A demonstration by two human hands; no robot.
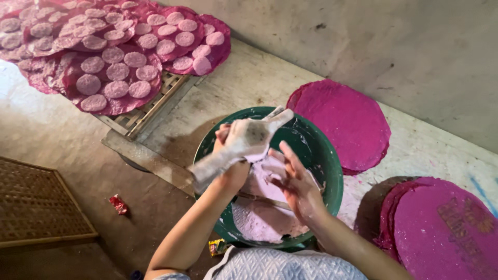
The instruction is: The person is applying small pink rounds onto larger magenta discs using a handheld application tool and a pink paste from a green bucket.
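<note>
- Gripping paste-caked flat scraper tool (244, 142) in closed left hand (236, 140) over round green plastic basin (332, 176).
- Right hand (293, 181) open; I'd wipe fingers along the blade, dripping inside.

Hands over the green basin

We hold a paste-coated cloth bag (244, 145) in our left hand (233, 155) above the green basin (332, 171) of pale pink paste (264, 218); our right hand (295, 184) spreads open beside it.
</note>
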